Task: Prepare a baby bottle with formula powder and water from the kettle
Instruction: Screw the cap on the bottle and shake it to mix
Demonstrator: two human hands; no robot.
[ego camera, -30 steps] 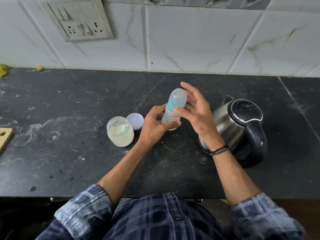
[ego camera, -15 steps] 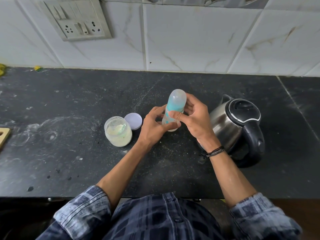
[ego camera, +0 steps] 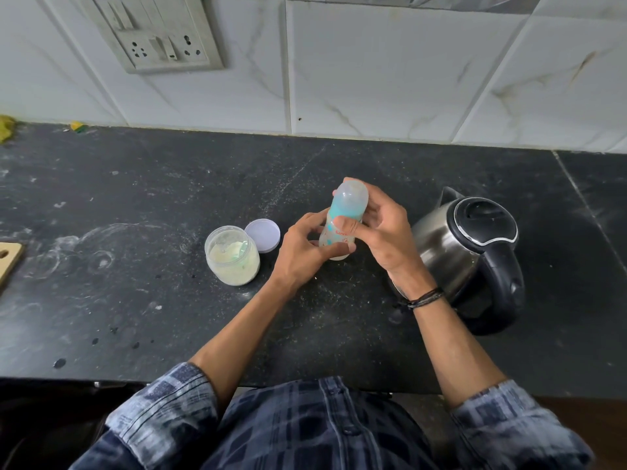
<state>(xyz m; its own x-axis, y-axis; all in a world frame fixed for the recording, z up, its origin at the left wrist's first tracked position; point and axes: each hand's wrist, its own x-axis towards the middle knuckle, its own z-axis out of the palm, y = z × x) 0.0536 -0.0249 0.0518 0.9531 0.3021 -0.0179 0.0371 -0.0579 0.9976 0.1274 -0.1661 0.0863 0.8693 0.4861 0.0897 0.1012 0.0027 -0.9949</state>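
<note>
Both hands grip the light, translucent plastic baby bottle left of the steel kettle — left hand steadies the base, right hand best twists the teal collar.

This is a home kitchen. A dark stone counter runs below a tiled wall with a socket panel. An electric kettle stands on it.

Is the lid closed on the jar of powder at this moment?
No, the powder jar stands open, and its lid lies flat on the counter just beside it.
</note>
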